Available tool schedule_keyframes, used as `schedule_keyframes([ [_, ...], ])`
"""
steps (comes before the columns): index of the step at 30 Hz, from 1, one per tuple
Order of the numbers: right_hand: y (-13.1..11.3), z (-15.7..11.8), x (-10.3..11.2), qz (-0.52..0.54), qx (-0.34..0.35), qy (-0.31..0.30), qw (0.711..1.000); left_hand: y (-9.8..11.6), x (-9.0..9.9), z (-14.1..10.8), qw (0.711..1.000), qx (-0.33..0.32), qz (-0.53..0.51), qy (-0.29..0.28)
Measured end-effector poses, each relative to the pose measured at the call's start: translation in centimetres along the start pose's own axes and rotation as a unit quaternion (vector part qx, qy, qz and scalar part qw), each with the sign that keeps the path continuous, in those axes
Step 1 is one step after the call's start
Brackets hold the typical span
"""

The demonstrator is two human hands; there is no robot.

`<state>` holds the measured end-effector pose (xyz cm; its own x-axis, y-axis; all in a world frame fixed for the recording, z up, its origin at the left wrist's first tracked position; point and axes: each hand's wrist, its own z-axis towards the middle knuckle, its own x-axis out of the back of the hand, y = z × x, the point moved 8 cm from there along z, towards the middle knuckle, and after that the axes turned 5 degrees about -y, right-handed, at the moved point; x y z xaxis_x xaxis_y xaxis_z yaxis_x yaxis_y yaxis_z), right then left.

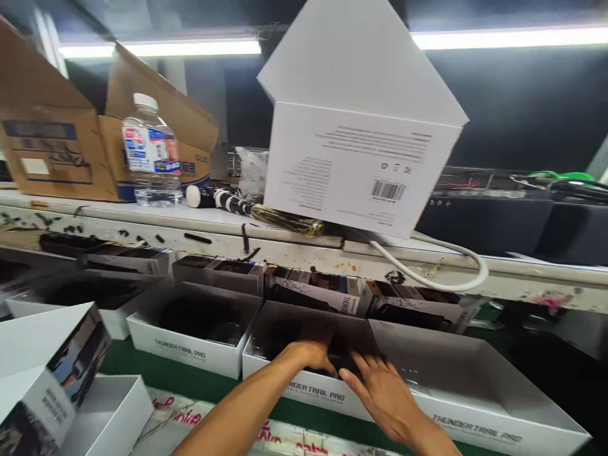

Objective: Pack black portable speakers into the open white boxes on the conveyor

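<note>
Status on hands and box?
Left hand inside white box, on dark item. Right hand over box rim, fingers spread. Neighbouring open boxes close alongside.

Water bottle (152,152), cardboard carton (47,145), perhaps cable (441,272).

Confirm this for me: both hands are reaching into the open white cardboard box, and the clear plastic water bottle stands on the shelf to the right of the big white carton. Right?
Not quite. The head view shows the clear plastic water bottle on the shelf to the left of the big white carton, not the right. The rest holds: left hand and right hand reach into the open white cardboard box.
</note>
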<state>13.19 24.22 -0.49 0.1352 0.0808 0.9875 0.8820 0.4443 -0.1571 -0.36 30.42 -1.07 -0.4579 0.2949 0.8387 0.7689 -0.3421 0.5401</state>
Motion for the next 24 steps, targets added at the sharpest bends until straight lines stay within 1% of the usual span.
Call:
schedule_keyframes([
  [2, 0.0, 0.0, -1.1, -0.012, 0.003, -0.014, 1.0, -0.1, -0.3, -0.7, 1.0, 0.018, -0.002, -0.003],
  [3, 0.2, 0.0, -1.6, -0.023, -0.001, -0.015, 1.0, -0.1, 0.0, -1.4, 1.0, 0.023, -0.002, 0.011],
  [4, 0.4, 0.1, -2.0, -0.032, -0.003, -0.013, 0.999, 0.1, 0.8, -2.3, 0.999, 0.022, 0.002, 0.039],
  [6, 0.8, 0.2, -2.6, -0.042, -0.006, -0.01, 0.999, -0.1, 3.3, -5.1, 0.992, 0.024, 0.021, 0.121],
  [7, 0.9, 0.3, -2.7, -0.046, -0.008, -0.012, 0.999, -0.6, 4.6, -6.7, 0.985, 0.041, 0.034, 0.164],
  [9, 0.5, 0.5, -2.5, -0.056, -0.016, -0.011, 0.998, -2.6, 7.0, -10.2, 0.965, 0.107, 0.064, 0.232],
  [11, -1.0, 0.8, -1.7, -0.058, -0.003, -0.007, 0.998, -4.9, 8.5, -13.3, 0.941, 0.176, 0.103, 0.271],
  [12, -2.1, 0.9, -1.4, -0.052, 0.014, -0.007, 0.999, -5.8, 8.9, -14.5, 0.93, 0.197, 0.125, 0.284],
  [13, -3.3, 1.1, -1.1, -0.042, 0.037, -0.013, 0.998, -6.6, 9.0, -15.4, 0.922, 0.211, 0.145, 0.289],
  [15, -5.5, 1.4, -1.0, -0.025, 0.08, -0.031, 0.996, -8.0, 8.8, -16.6, 0.915, 0.24, 0.167, 0.278],
  [17, -6.4, 1.7, -1.3, -0.022, 0.099, -0.039, 0.994, -9.2, 8.4, -17.2, 0.911, 0.272, 0.174, 0.258],
  [19, -6.3, 2.1, -1.8, -0.028, 0.101, -0.026, 0.994, -10.0, 8.3, -17.8, 0.907, 0.289, 0.176, 0.249],
  [24, -4.7, 2.8, -3.8, -0.05, 0.081, 0.002, 0.995, -10.4, 7.6, -18.8, 0.908, 0.268, 0.204, 0.248],
])
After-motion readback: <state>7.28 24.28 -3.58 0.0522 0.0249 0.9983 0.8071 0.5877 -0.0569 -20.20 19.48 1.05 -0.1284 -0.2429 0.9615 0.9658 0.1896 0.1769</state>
